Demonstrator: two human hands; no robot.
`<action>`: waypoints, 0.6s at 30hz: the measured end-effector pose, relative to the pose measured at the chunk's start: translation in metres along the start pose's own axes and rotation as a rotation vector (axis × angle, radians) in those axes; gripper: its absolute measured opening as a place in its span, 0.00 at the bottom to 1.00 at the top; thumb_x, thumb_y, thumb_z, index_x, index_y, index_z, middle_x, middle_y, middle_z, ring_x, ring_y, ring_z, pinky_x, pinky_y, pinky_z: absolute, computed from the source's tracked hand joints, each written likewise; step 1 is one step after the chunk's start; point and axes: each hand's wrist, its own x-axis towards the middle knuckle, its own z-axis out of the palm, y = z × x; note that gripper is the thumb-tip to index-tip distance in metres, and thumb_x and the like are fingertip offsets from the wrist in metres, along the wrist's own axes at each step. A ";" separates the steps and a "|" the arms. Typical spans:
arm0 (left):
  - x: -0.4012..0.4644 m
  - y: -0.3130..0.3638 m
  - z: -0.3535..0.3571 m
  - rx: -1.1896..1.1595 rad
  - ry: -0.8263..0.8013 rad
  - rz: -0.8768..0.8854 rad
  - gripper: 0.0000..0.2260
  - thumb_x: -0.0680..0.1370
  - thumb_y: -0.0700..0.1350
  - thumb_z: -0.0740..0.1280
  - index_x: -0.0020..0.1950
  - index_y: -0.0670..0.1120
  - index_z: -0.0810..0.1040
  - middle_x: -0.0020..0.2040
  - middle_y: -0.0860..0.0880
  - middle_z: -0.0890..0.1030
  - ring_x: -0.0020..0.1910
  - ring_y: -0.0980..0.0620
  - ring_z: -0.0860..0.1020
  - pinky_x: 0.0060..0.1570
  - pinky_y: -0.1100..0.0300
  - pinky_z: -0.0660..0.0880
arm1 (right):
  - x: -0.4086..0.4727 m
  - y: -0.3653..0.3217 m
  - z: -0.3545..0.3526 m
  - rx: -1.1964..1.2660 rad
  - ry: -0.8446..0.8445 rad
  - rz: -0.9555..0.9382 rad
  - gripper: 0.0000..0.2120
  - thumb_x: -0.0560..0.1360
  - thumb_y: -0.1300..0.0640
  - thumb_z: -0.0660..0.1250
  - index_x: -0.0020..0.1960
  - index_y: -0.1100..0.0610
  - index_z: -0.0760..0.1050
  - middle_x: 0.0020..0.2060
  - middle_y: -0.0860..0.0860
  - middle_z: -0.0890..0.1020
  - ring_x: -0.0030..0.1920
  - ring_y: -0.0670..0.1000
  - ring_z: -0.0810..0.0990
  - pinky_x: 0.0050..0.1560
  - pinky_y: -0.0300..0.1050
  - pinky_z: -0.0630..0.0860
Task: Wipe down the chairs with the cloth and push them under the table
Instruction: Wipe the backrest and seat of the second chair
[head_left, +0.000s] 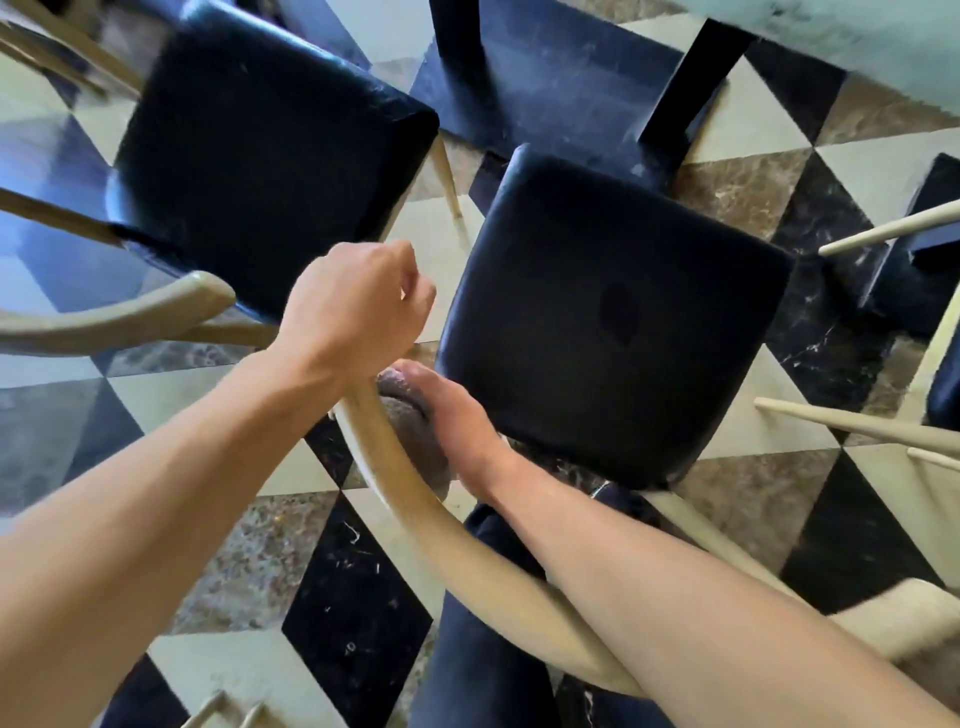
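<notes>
Below me stands a chair with a black padded seat (613, 312) and a curved cream wooden backrest (441, 525). My right hand (457, 415) holds a brown-grey cloth (415, 431) pressed against the inner side of that backrest rail. My left hand (353, 306) is curled over the rail's left end, just above the cloth. A second chair with a black seat (270, 150) and a cream backrest (130, 317) stands to the left. The pale green table top (857, 47) shows at the top right, on black legs (680, 88).
The floor (218, 426) is tiled in black, cream and brown triangles. Cream legs and rails of another chair (883, 234) reach in from the right. My dark trouser leg (483, 649) stands behind the near chair. Black table base (550, 83) lies ahead of the seats.
</notes>
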 end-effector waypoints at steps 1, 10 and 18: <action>-0.003 -0.001 0.002 -0.054 -0.003 -0.045 0.12 0.79 0.48 0.62 0.50 0.44 0.83 0.44 0.44 0.85 0.40 0.42 0.80 0.44 0.49 0.80 | 0.003 0.003 0.002 -0.069 -0.002 -0.065 0.17 0.80 0.49 0.60 0.61 0.55 0.82 0.57 0.50 0.84 0.61 0.51 0.80 0.69 0.46 0.72; -0.001 -0.013 0.017 -0.318 0.222 -0.193 0.11 0.77 0.47 0.64 0.38 0.43 0.79 0.32 0.49 0.80 0.30 0.49 0.77 0.31 0.55 0.76 | 0.072 0.039 -0.016 -0.382 0.172 -0.084 0.17 0.78 0.45 0.62 0.32 0.38 0.77 0.31 0.37 0.78 0.40 0.43 0.75 0.50 0.45 0.71; 0.000 -0.013 0.020 -0.283 0.168 -0.207 0.11 0.76 0.48 0.64 0.36 0.45 0.77 0.30 0.50 0.78 0.30 0.48 0.77 0.31 0.57 0.74 | 0.066 0.042 -0.014 -0.268 0.193 -0.064 0.16 0.80 0.50 0.62 0.35 0.40 0.80 0.33 0.39 0.80 0.41 0.46 0.77 0.54 0.47 0.72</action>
